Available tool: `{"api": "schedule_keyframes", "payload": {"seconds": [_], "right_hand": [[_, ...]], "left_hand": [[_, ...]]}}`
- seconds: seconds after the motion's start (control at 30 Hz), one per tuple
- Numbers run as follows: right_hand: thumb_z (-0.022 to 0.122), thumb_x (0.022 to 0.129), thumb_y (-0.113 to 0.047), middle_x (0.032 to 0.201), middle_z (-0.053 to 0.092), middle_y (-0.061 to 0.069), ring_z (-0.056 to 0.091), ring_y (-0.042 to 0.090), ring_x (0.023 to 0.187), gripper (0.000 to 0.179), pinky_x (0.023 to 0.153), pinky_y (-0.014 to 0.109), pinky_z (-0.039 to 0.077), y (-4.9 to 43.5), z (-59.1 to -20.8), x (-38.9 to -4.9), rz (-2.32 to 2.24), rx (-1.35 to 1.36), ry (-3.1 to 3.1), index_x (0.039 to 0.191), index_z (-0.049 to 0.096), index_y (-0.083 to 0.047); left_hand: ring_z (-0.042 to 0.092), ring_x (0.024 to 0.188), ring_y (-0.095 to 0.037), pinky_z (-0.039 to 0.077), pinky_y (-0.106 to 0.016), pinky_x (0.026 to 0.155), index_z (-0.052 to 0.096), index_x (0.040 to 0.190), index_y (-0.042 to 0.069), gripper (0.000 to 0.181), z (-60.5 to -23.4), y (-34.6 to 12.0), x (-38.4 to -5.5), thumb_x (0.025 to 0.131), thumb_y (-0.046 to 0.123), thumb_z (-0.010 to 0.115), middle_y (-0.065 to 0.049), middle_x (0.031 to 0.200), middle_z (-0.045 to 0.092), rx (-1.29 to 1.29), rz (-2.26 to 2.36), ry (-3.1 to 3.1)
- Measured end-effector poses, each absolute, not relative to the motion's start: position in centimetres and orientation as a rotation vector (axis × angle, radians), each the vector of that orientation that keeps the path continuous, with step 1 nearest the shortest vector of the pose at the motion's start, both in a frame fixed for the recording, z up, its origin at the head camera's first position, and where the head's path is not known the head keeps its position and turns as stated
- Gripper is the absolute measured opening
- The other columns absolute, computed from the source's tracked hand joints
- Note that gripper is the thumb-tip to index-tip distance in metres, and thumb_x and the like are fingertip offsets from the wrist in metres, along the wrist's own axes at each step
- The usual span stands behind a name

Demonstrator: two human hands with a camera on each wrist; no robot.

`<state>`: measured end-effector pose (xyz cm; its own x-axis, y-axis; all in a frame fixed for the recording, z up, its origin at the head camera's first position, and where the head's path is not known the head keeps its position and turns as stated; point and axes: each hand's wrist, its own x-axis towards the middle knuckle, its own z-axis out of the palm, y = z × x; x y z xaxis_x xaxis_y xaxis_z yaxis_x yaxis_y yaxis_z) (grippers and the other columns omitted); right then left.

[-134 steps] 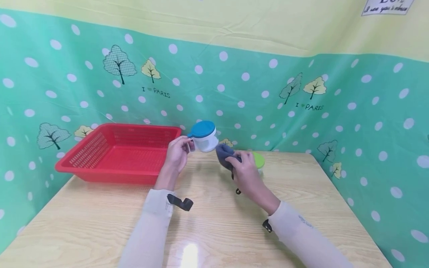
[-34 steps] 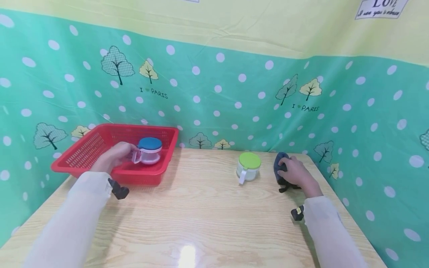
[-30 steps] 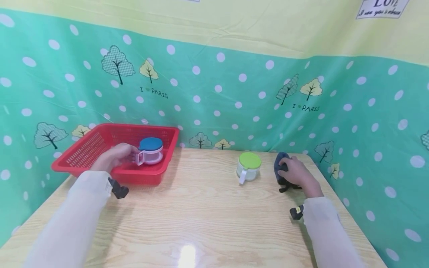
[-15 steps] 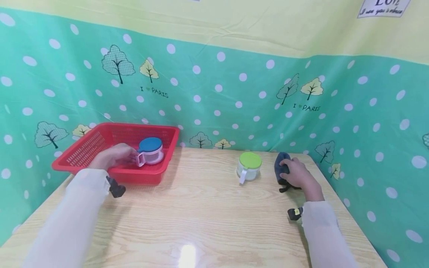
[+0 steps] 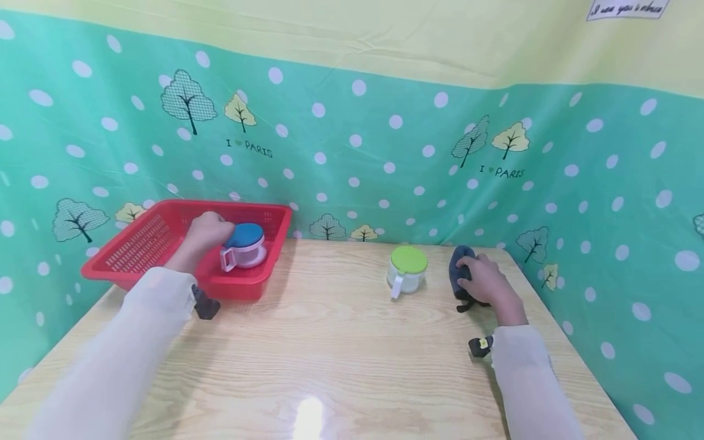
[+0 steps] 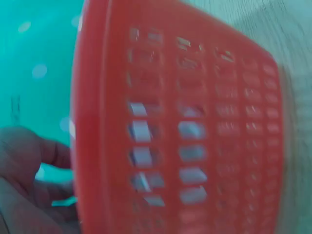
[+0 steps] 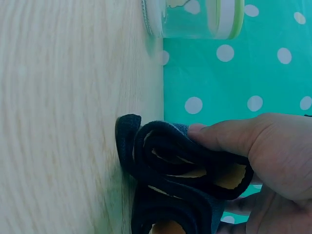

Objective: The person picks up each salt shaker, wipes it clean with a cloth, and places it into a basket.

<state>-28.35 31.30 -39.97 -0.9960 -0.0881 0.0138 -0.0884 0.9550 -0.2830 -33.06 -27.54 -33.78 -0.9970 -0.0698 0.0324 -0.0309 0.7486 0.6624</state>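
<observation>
A clear jar with a blue lid (image 5: 245, 236) and a pale handle stands inside the red basket (image 5: 225, 287). My left hand (image 5: 209, 230) is just above and left of this jar, over the basket, off its handle. In the left wrist view, the thumb and fingers (image 6: 53, 153) show apart behind the basket's rim, partly hidden by it. At the right, my right hand (image 5: 486, 281) grips a folded dark blue cloth (image 5: 461, 273) with black edging, which sits on the table. The right wrist view shows the thumb pressing on the cloth's rolled layers (image 7: 170, 161).
A second jar with a green lid (image 5: 409, 260) and white handle stands on the wooden table (image 5: 330, 342) between the basket and the cloth. A green dotted curtain (image 5: 341, 146) hangs behind and along the right side.
The blue-lidded jar went from my left hand into the basket; that hand let go of its handle and rose. My right hand carried the cloth rightward to the table, then stayed there.
</observation>
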Motion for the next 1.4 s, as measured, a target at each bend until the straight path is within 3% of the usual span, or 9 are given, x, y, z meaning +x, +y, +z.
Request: {"api": "schedule_keyframes", "payload": {"seconds": [0.13,0.23,0.5,0.6,0.73,0.87,1.07,1.2,1.4], "right_hand": [[0.064,0.100,-0.017,0.142,0.038,0.041,0.041,0.061,0.125,0.043,0.096,0.073,0.041,31.2,-40.0,-28.4,0.436,0.138,-3.099,0.139,0.055,-0.001],[0.064,0.100,-0.017,0.142,0.038,0.040,0.042,0.060,0.125,0.043,0.095,0.073,0.041,31.1,-40.1,-28.4,0.425,0.127,-3.099,0.139,0.055,-0.001],[0.064,0.100,-0.017,0.141,0.039,0.040,0.042,0.060,0.123,0.044,0.094,0.072,0.041,31.1,-40.3,-28.3,0.397,0.113,-3.102,0.140,0.055,-0.001],[0.064,0.100,-0.017,0.142,0.038,0.040,0.042,0.060,0.123,0.045,0.094,0.073,0.040,31.1,-40.3,-28.2,0.387,0.100,-3.111,0.141,0.054,-0.001],[0.064,0.100,-0.019,0.143,0.037,0.040,0.040,0.060,0.124,0.047,0.095,0.074,0.039,31.0,-40.2,-28.3,0.391,0.089,-3.123,0.143,0.052,-0.002],[0.063,0.100,-0.020,0.145,0.034,0.040,0.038,0.061,0.126,0.049,0.095,0.074,0.038,30.9,-40.1,-28.3,0.400,0.086,-3.139,0.144,0.051,-0.003],[0.062,0.101,-0.023,0.146,0.033,0.040,0.037,0.062,0.124,0.049,0.094,0.075,0.037,30.9,-40.0,-28.2,0.393,0.057,-3.152,0.145,0.049,-0.004],[0.062,0.101,-0.025,0.146,0.032,0.039,0.038,0.062,0.122,0.050,0.094,0.075,0.036,30.7,-39.9,-28.0,0.394,0.026,-3.160,0.145,0.049,-0.005],[0.062,0.101,-0.026,0.146,0.033,0.039,0.039,0.062,0.122,0.050,0.094,0.075,0.036,30.4,-39.6,-27.9,0.386,0.012,-3.156,0.145,0.050,-0.004]], "left_hand": [[0.046,0.054,-0.023,0.043,-0.032,0.057,0.045,0.077,0.003,0.024,-32.7,-25.2,-33.1,0.092,0.019,0.057,-0.006,0.059,0.042,0.115,-1.018,-2.864],[0.047,0.058,-0.022,0.042,-0.032,0.058,0.049,0.080,0.002,0.022,-32.2,-23.2,-32.9,0.096,0.018,0.053,-0.006,0.063,0.044,0.032,-0.973,-2.852],[0.056,0.077,-0.028,0.047,-0.037,0.064,0.063,0.104,-0.002,0.021,-32.4,-16.9,-32.4,0.100,0.013,0.049,-0.015,0.092,0.061,-0.273,-1.031,-2.728],[0.060,0.090,-0.031,0.052,-0.044,0.077,0.064,0.116,-0.005,0.026,-32.8,-14.7,-32.4,0.100,0.012,0.052,-0.019,0.106,0.065,-0.369,-1.006,-2.726],[0.062,0.104,-0.034,0.051,-0.049,0.094,0.063,0.120,-0.008,0.031,-33.7,-12.2,-32.5,0.099,0.013,0.054,-0.023,0.113,0.066,-0.474,-0.951,-2.737],[0.062,0.108,-0.036,0.052,-0.049,0.094,0.062,0.120,-0.007,0.031,-34.9,-9.9,-32.3,0.099,0.015,0.056,-0.022,0.115,0.066,-0.542,-0.979,-2.771],[0.059,0.118,-0.037,0.045,-0.055,0.106,0.059,0.128,-0.006,0.037,-36.4,-6.1,-31.7,0.101,0.019,0.056,-0.021,0.124,0.063,-0.630,-0.976,-2.825],[0.061,0.113,-0.033,0.051,-0.047,0.099,0.060,0.128,-0.005,0.037,-37.6,-3.7,-31.0,0.101,0.021,0.057,-0.019,0.122,0.064,-0.734,-0.987,-2.830],[0.064,0.092,-0.022,0.056,-0.036,0.080,0.066,0.115,0.000,0.026,-39.2,-1.0,-30.6,0.102,0.020,0.058,-0.011,0.105,0.068,-0.820,-1.110,-2.858]]}}
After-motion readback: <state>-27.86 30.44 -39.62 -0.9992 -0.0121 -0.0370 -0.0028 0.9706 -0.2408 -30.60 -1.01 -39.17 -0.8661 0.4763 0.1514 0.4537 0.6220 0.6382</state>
